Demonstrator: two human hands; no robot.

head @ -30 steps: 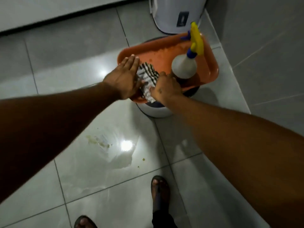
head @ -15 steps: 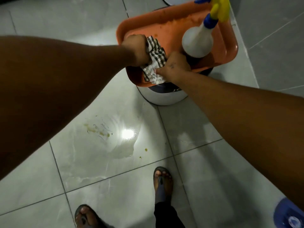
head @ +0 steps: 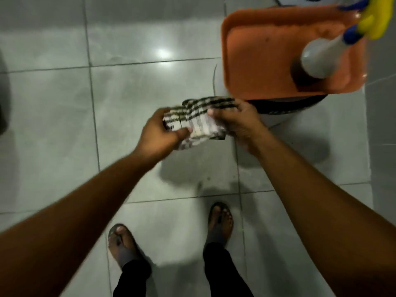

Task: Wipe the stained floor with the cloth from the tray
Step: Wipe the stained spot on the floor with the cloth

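A black-and-white checked cloth (head: 198, 120) hangs in the air between both hands, off the orange tray (head: 252, 67). My left hand (head: 159, 133) grips its left end and my right hand (head: 237, 121) grips its right end. Both hands are above the grey tiled floor (head: 128, 103), left of and below the tray. A few small specks of stain (head: 203, 183) show on the tile under the hands; the rest of the stain is hidden by my arms and their shadow.
A white spray bottle (head: 321, 58) with a blue and yellow head stands on the tray, which rests on a round white bin (head: 278, 116). My two sandalled feet (head: 220, 224) stand at the bottom. A grey wall (head: 383, 125) runs along the right.
Both hands lifted the cloth off the tray and brought it down and left, away from the tray. The camera view tilted down and shifted, so the tray now sits at the upper right.
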